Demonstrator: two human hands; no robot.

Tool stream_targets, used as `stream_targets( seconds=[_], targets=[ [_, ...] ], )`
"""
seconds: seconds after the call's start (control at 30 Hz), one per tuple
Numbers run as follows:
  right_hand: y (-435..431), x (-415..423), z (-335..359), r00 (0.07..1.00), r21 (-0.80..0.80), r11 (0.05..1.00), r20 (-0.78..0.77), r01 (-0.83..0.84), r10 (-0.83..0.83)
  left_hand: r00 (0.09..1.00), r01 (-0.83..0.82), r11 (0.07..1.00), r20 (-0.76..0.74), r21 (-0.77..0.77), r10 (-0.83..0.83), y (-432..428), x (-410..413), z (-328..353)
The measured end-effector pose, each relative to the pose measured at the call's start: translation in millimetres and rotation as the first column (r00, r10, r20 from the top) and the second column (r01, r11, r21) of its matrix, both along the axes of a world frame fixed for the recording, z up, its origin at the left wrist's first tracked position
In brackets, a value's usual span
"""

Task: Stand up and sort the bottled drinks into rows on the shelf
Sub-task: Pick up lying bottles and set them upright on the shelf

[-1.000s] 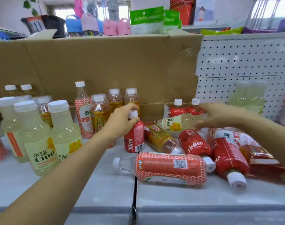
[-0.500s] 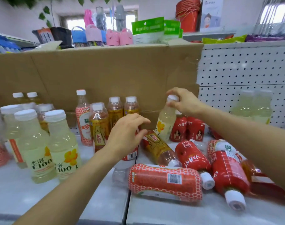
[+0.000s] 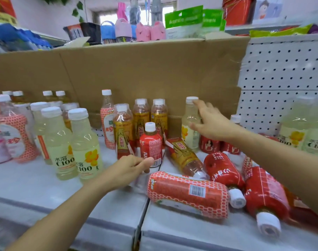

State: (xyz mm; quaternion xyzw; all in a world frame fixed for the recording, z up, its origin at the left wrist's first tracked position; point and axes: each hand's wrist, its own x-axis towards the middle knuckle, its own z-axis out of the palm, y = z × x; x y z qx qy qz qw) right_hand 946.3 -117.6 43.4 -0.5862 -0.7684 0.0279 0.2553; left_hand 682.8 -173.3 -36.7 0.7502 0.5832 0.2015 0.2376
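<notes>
My right hand is spread open against a pale yellow bottle that stands upright by the cardboard, thumb low and fingers near its white cap. My left hand hangs relaxed just in front of a small red juice bottle, which stands free. Below this hand lies an orange-patterned bottle on its side, its clear neck partly under my fingers. A gold-labelled bottle and two red bottles also lie flat on the right.
Upright gold bottles and pale C100 bottles stand in rows on the white shelf at left. A cardboard sheet backs them. More C100 bottles stand far right before a pegboard.
My right hand stood the pale yellow bottle upright and opened off its cap. My left hand let go of the red juice bottle and dropped lower, toward the lying orange-patterned bottle.
</notes>
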Motion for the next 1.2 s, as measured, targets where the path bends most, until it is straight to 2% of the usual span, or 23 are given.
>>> stream_targets(
  seconds=[0.03,0.1,0.17,0.2,0.27,0.33,0.43,0.57,0.63,0.73,0.87,0.93,1.07,1.2],
  targets=[
    [-10.9,-3.5,-6.3,0.998,0.011,0.999,0.053,-0.034,0.033,0.998,-0.008,0.997,0.058,-0.072,0.012,-2.1,0.7,-2.6],
    [-28.2,-9.1,-16.5,0.986,-0.069,0.993,0.128,-0.099,0.107,0.982,-0.033,0.981,0.179,-0.192,0.069,-6.5,3.7,-6.0],
    [-40.6,-14.1,-24.7,0.967,-0.123,0.988,0.224,-0.092,0.118,0.953,-0.109,0.975,0.26,-0.191,0.158,-10.7,6.4,-6.1],
    [-45.5,-16.3,-27.9,0.948,-0.098,0.992,0.303,-0.075,0.101,0.941,-0.156,0.977,0.279,-0.148,0.192,-12.1,6.0,-3.9],
    [-51.1,-19.7,-33.9,0.894,-0.02,0.999,0.445,-0.046,0.05,0.937,-0.232,0.972,0.273,0.02,0.218,-17.5,3.5,9.2],
    [-52.5,-21.6,-39.5,0.849,-0.036,0.999,0.528,-0.024,0.039,0.942,-0.277,0.928,0.262,0.248,0.211,-22.6,-4.4,31.5],
    [-51.9,-25.4,-50.0,0.787,-0.123,0.992,0.614,0.029,0.053,0.955,-0.293,0.798,0.198,0.526,0.22,-27.1,-15.0,70.5],
    [-57.8,-37.7,-65.7,0.725,-0.053,0.996,0.689,0.075,-0.018,0.971,-0.202,0.614,0.076,0.763,0.226,-21.6,-18.9,107.4],
    [-58.7,-43.7,-70.1,0.73,-0.005,0.994,0.679,0.106,-0.075,0.975,-0.085,0.539,-0.042,0.838,0.219,-16.4,-19.5,113.0],
    [-60.9,-50.7,-71.1,0.751,0.055,0.986,0.641,0.16,-0.157,0.972,0.005,0.536,-0.13,0.844,0.196,-9.9,-24.0,109.4],
    [-67.5,-57.4,-51.0,0.761,0.142,0.977,0.612,0.162,-0.215,0.993,-0.061,0.702,-0.03,0.71,0.117,-0.4,-36.5,102.3],
    [-72.6,-59.5,-29.3,0.803,0.113,0.981,0.564,0.157,-0.193,0.998,-0.059,0.765,0.01,0.642,0.068,0.5,-37.6,93.1],
    [-84.3,-61.8,12.3,0.896,-0.046,0.983,0.421,0.179,-0.143,0.994,-0.084,0.758,0.109,0.647,0.017,1.2,-34.4,76.7],
    [-80.2,-60.9,31.9,0.977,-0.119,0.985,0.185,0.128,-0.105,0.987,-0.107,0.754,0.159,0.649,0.003,5.9,-35.5,74.4]
  ],
)
